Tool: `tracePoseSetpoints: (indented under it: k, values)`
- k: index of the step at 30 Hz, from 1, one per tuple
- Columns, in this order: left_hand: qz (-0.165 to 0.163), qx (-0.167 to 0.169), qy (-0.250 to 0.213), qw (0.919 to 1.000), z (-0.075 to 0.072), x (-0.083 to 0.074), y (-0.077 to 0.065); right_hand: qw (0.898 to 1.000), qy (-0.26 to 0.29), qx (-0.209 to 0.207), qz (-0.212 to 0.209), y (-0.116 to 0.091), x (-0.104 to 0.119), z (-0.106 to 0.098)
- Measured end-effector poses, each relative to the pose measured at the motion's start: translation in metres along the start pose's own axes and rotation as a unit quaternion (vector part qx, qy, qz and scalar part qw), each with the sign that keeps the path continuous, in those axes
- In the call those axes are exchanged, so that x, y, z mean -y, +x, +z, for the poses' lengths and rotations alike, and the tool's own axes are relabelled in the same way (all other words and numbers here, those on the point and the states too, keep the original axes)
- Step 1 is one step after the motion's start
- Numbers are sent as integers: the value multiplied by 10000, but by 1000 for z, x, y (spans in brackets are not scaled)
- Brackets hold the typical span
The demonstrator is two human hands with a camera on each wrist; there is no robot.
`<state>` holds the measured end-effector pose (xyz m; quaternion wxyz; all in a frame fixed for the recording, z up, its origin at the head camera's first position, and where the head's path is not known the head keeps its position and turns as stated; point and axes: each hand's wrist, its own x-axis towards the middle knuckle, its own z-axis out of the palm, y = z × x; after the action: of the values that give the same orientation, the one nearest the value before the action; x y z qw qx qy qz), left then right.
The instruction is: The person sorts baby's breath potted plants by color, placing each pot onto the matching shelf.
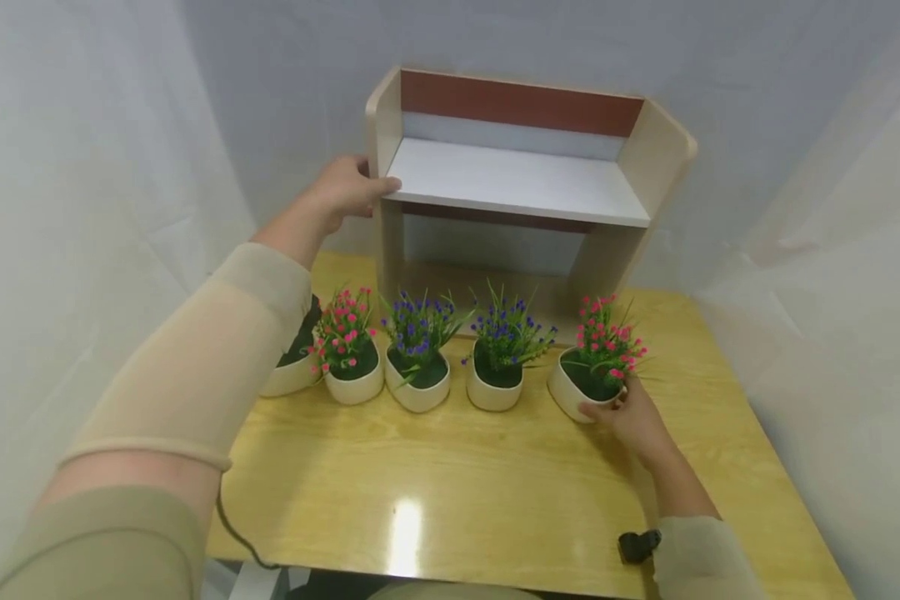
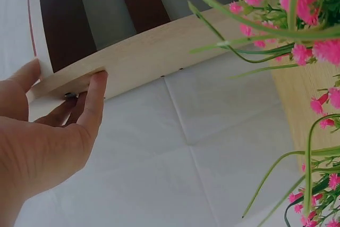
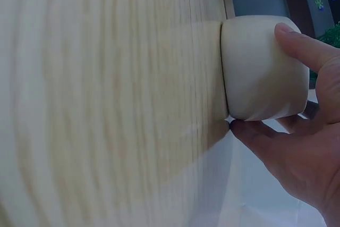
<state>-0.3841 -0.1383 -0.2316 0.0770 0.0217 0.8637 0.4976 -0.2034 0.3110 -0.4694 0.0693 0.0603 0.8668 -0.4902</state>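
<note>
At the back of the table stands a small desktop shelf (image 1: 510, 171) with pale side panels and a white middle board. My left hand (image 1: 348, 187) grips its left side panel, thumb over the front edge by the white board. In the left wrist view, fingers press the panel's outer face (image 2: 154, 49). My right hand (image 1: 636, 425) holds the rightmost white pot (image 1: 567, 393) of pink flowers, thumb on one side and fingers on the other. The right wrist view shows this pot (image 3: 260, 70) upright, its base at the tabletop.
Left of the held pot, two pots of purple flowers (image 1: 495, 393) (image 1: 418, 395) and one of pink flowers (image 1: 356, 387) line up before the shelf. Another white pot (image 1: 291, 380) is partly hidden by my left sleeve. A cable (image 1: 240, 540) hangs at the table's (image 1: 495, 475) front left.
</note>
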Motion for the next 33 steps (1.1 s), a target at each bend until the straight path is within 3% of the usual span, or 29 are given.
tracePoseSetpoints:
  k: [9,12,17,25,33]
  values:
    - [-78,41,-146,9999,6,6,0,9997,158,-151,-126,3,2,7]
    - [-68,70,-219,9997,6,8,-2,9995,-8,-249,-174,7,6,7]
    - [7,80,-216,9997,3,9,-2,9972,-291,-560,-396,20,15,10]
    - [60,110,-99,9999,2,11,2,9874,-226,-1218,-984,47,28,25]
    - [132,135,-81,9998,4,15,0,9883,-132,-1265,-836,61,26,37]
